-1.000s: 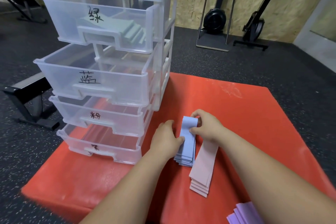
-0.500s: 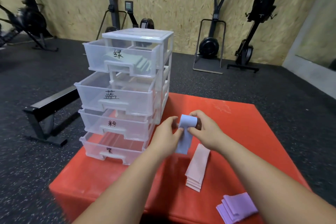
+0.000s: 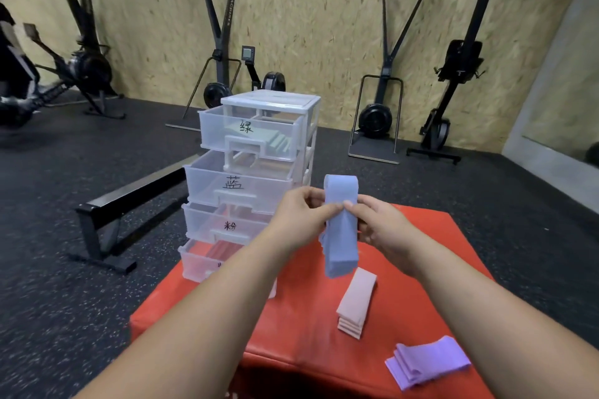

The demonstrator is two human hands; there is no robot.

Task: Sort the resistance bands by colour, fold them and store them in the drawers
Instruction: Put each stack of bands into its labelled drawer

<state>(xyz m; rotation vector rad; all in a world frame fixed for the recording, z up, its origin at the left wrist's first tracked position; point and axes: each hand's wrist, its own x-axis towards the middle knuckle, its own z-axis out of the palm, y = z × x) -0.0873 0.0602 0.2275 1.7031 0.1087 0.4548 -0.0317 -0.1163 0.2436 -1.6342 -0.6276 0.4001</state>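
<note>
A stack of blue resistance bands (image 3: 341,230) hangs in the air above the red box (image 3: 421,269), folded over at its top. My left hand (image 3: 303,215) pinches its left edge and my right hand (image 3: 377,223) pinches its right edge. A clear plastic drawer unit (image 3: 256,185) with labelled, pulled-out drawers stands on the box's left side. Its top drawer holds green bands (image 3: 275,139). Pink bands (image 3: 356,304) lie stacked on the box below my hands. Purple bands (image 3: 428,363) lie near the box's front right corner.
A black metal bench frame (image 3: 123,204) stands on the dark rubber floor to the left of the box. Several exercise machines (image 3: 379,113) line the wooden back wall. The box edge drops off at the front and left.
Both hands have lifted the blue bands off the box and raised them, folding the top over. The camera view has tilted up and back.
</note>
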